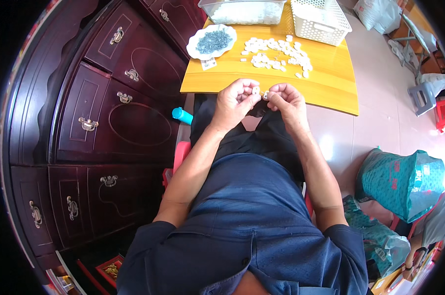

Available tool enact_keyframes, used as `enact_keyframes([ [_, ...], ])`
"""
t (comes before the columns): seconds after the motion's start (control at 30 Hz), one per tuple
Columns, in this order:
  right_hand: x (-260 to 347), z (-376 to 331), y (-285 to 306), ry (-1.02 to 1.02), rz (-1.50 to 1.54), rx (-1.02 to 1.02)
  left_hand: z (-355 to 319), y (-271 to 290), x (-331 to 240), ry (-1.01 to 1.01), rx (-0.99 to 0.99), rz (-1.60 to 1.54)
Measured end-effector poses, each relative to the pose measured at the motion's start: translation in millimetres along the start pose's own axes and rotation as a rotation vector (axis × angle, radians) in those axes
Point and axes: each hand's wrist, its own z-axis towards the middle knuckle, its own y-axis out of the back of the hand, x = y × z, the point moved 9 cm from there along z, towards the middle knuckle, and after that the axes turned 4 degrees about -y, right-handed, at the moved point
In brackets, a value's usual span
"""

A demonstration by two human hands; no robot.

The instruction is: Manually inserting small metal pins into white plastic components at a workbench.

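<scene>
Nearest us was a navy shirt point(252, 206). At the bench's point(198, 83) near edge, our left hand point(238, 102) pinched a white piece point(256, 90), thumb to fingertips; our right hand point(287, 102) pinched a small pale piece point(266, 96) just beside it. Loose pieces point(266, 45) lay mid-bench toward the right edge, dark bits point(214, 41) in a dish point(192, 47) at the left edge. We judged a light grip best, held over the bench against drops. A printed slip point(209, 64) was unreadable; a teal bag point(404, 182) bore red lettering.
</scene>
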Motion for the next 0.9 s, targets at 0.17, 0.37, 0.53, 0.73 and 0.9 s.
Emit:
enact_keyframes([
  [0.17,8.7,-2.0,2.9,0.02,0.041,-0.042,-1.3,1.9,11.4,0.183,-0.01,-0.376],
  [0.37,11.8,-4.9,-7.5,0.009,0.036,0.016,-3.3,-3.5,9.1,0.177,0.02,-0.404],
  [0.53,14.6,-5.9,-7.3,0.022,0.059,0.014,-0.8,-4.4,0.6,0.113,0.016,-0.28],
  [0.73,13.0,-5.2,-6.6,0.019,0.041,0.005,-0.6,-5.2,-0.4,0.081,0.031,-0.236],
  [0.9,14.1,-5.8,-8.3,0.019,0.028,0.012,-0.8,-5.9,-1.1,0.049,0.04,-0.217],
])
